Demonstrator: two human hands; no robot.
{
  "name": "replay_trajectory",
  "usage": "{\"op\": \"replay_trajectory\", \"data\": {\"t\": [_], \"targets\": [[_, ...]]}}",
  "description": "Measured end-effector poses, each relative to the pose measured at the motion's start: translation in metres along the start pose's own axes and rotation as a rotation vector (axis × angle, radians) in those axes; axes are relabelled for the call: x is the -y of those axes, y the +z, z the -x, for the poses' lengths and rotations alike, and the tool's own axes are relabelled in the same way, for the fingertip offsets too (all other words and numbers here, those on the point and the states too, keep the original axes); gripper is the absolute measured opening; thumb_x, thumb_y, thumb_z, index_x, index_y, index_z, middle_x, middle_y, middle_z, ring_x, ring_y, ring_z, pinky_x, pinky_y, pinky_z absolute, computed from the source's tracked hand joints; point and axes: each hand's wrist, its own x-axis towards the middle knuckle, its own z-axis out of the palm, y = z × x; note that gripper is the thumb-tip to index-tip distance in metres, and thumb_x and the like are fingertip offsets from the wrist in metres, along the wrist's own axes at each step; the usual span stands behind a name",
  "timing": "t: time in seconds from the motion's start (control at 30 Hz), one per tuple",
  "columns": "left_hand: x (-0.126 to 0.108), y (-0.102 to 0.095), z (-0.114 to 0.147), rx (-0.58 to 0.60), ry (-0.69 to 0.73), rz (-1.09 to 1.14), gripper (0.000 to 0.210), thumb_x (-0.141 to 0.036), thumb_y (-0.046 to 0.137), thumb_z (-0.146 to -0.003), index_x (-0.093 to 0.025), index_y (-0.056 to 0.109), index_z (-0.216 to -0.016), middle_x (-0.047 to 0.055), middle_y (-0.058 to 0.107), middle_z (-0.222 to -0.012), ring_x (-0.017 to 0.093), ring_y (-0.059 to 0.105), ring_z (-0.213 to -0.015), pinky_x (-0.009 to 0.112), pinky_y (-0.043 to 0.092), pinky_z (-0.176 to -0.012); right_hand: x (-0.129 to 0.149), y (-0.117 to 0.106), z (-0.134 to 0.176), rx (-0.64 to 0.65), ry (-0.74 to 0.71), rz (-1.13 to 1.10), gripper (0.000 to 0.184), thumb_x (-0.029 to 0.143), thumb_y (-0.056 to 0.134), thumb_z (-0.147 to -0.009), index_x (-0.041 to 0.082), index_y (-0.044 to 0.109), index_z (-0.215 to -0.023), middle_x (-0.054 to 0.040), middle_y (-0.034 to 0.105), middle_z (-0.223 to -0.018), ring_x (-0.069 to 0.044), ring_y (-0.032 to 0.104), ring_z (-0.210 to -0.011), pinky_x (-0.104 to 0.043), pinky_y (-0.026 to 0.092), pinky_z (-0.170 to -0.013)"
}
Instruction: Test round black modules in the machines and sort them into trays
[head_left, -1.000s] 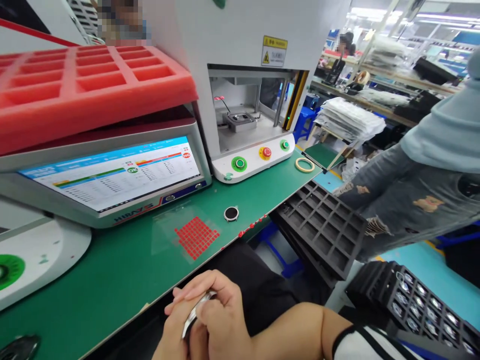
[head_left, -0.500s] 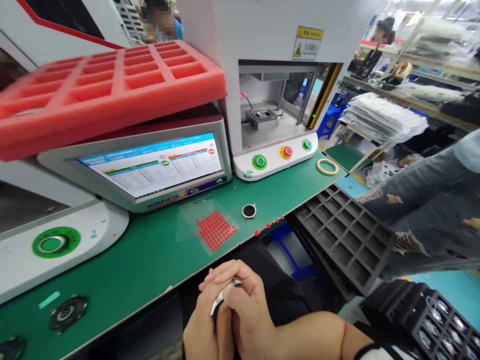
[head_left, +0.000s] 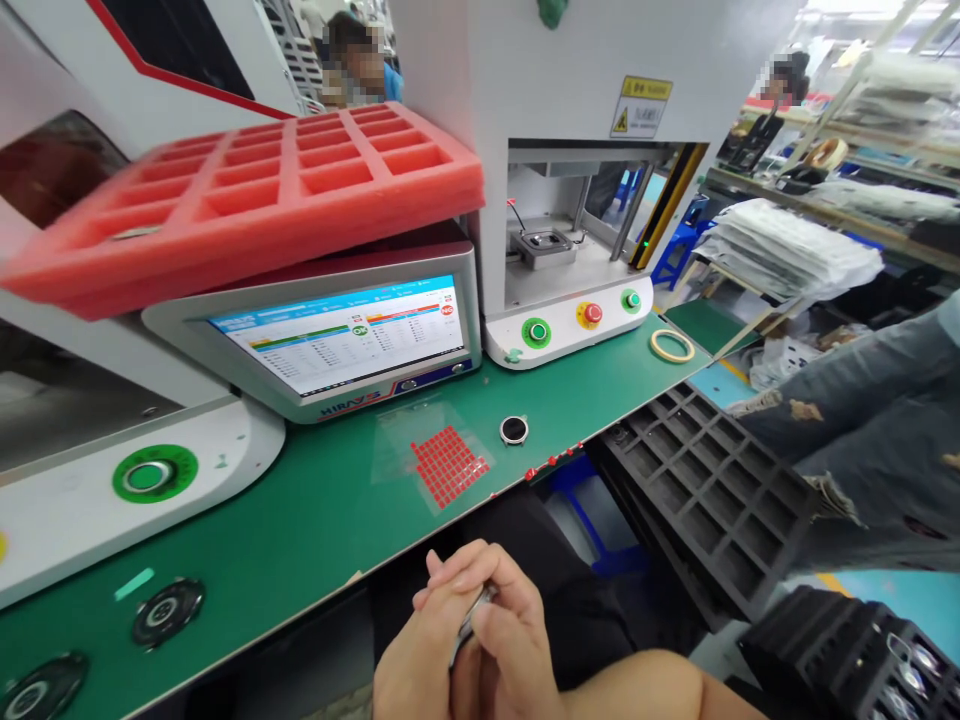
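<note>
Below the bench edge, my left hand [head_left: 424, 640] and my right hand [head_left: 517, 625] are clasped together with fingers wrapped over each other. Between them both hands grip a silver-rimmed watch case [head_left: 471, 622]; only a slim curved edge shows, and my fingers hide the rest. On the green bench beyond lies a round watch body [head_left: 514, 430] with a black face and silver rim. Left of it, a clear sheet carries a grid of small red stickers [head_left: 451, 466].
A press machine [head_left: 555, 250] with buttons and a fixture stands behind the bench [head_left: 322, 510]. Beside it, a monitor [head_left: 345, 340] bears a red foam tray [head_left: 300, 215]. Two black round parts [head_left: 169, 610] lie at left. Black trays [head_left: 705, 480], a tape roll [head_left: 672, 346] and a person's leg [head_left: 885, 430] are at right.
The view has shifted, so the bench and machines appear further right and mostly slightly lower. My hands stay clasped on the watch case, which has tilted and shows less of its rim.
</note>
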Motion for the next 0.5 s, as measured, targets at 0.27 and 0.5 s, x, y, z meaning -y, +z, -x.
{"op": "replay_trajectory", "data": {"t": [0.27,0.5], "targets": [[0.004,0.003,-0.017,-0.024,0.147,0.051,0.025,-0.019,0.042,-0.095,-0.019,0.065,-0.103,0.007,0.077,-0.088,0.018,0.074,-0.072,0.024,0.058,-0.067,0.006,-0.009,-0.007,0.044,0.136,0.048,0.015,0.037,0.070,-0.075,0.023,0.069,-0.081,-0.0031,0.065,-0.095,-0.022,0.066,-0.092,-0.039,0.050,-0.095],[-0.004,-0.006,-0.017,0.035,-0.083,0.398,0.021,-0.025,0.043,-0.097,-0.019,0.063,-0.098,0.007,0.071,-0.083,0.017,0.067,-0.071,0.026,0.052,-0.066,0.020,-0.008,-0.008,0.174,0.170,0.210,0.015,0.035,0.065,-0.084,0.023,0.069,-0.090,-0.0060,0.068,-0.101,-0.019,0.067,-0.090,-0.029,0.056,-0.077]]}}
